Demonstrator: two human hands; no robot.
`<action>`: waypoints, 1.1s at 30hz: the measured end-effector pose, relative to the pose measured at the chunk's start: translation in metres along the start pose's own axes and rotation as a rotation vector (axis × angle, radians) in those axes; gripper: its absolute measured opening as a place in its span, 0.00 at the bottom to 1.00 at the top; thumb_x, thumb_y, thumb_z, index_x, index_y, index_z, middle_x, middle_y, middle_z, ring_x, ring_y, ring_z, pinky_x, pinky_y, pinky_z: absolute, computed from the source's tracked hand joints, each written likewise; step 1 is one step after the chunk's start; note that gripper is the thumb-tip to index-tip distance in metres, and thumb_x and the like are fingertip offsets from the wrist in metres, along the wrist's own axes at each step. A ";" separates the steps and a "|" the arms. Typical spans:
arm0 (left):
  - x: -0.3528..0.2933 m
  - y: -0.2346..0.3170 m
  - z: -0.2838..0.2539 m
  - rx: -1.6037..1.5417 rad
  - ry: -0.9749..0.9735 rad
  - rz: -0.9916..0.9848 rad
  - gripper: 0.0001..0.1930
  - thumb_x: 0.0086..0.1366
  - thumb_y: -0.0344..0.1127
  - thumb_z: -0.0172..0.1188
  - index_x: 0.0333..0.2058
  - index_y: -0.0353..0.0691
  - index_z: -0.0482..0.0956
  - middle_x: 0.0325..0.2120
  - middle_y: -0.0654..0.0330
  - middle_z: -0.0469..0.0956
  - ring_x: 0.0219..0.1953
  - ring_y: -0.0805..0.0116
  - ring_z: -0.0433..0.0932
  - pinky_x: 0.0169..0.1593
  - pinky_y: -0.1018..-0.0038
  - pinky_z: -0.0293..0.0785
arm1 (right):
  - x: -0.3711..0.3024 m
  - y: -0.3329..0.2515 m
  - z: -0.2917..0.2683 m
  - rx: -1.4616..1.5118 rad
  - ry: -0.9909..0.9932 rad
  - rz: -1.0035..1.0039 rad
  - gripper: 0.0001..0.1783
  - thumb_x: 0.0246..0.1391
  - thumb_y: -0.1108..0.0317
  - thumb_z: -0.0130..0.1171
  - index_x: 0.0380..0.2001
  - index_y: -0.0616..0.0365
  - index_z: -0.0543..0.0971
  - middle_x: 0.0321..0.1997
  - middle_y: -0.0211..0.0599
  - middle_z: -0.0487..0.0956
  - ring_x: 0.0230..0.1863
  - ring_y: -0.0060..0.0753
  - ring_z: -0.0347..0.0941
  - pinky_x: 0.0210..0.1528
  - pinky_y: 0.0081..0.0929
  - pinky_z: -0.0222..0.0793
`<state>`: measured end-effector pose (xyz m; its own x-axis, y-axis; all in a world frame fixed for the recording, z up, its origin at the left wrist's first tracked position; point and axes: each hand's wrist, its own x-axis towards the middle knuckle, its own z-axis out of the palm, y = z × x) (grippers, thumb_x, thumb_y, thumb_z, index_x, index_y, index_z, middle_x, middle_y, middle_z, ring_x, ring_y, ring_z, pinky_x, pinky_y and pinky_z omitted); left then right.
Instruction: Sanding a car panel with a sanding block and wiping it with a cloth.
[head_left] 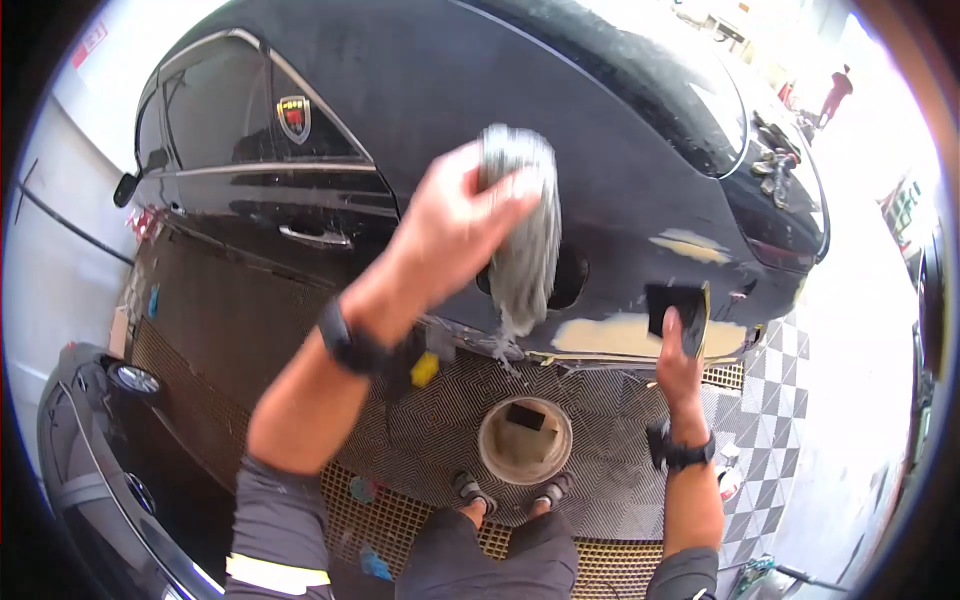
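Observation:
My left hand [462,212] is closed around a wet grey towel [527,235], which hangs down in front of the black car's rear side panel [620,140]. Water runs off the towel's lower end. My right hand [679,362], farther right and lower, grips a folded sheet of black sandpaper [676,298] between thumb and fingers. Close by it, a long cream filler patch [605,337] covers the lower edge of the panel. A smaller filler patch [692,246] lies above. The towel and motion blur hide part of the left fingers.
A round white bucket [484,455] of cloudy water, with a dark block in it, stands between my feet and the car. Another dark car [90,470] is at the lower left. Patterned floor tiles [440,420] and yellow grating [620,560] lie below. Someone [836,95] stands far right.

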<state>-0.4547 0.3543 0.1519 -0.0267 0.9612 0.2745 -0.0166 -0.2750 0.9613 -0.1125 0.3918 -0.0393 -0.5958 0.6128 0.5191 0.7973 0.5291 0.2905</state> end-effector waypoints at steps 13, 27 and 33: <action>0.173 -0.088 -0.043 1.614 0.212 0.411 0.34 0.59 0.62 0.62 0.64 0.68 0.68 0.73 0.53 0.49 0.76 0.44 0.36 0.64 0.21 0.37 | 0.242 -0.061 0.069 0.375 0.314 0.428 0.49 0.48 0.72 0.59 0.74 0.55 0.52 0.78 0.50 0.49 0.79 0.60 0.38 0.76 0.56 0.33; 0.269 0.048 -0.458 2.084 0.070 0.858 0.31 0.72 0.57 0.48 0.65 0.42 0.66 0.65 0.47 0.62 0.68 0.47 0.60 0.68 0.49 0.53 | 0.453 -0.241 0.019 0.329 0.381 0.288 0.44 0.52 0.60 0.57 0.72 0.56 0.57 0.80 0.47 0.44 0.80 0.62 0.33 0.76 0.60 0.32; 0.280 0.070 -0.489 1.792 0.071 0.702 0.33 0.73 0.58 0.46 0.63 0.35 0.61 0.56 0.43 0.65 0.62 0.43 0.63 0.65 0.55 0.56 | 0.472 -0.211 -0.009 0.126 0.142 -0.020 0.44 0.50 0.62 0.56 0.73 0.43 0.58 0.79 0.34 0.52 0.79 0.47 0.44 0.78 0.50 0.37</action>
<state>-0.9518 0.5942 0.2843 0.3939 0.6898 0.6075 0.9037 -0.1699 -0.3930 -0.5608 0.5641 0.1513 -0.5847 0.5172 0.6250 0.7615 0.6155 0.2032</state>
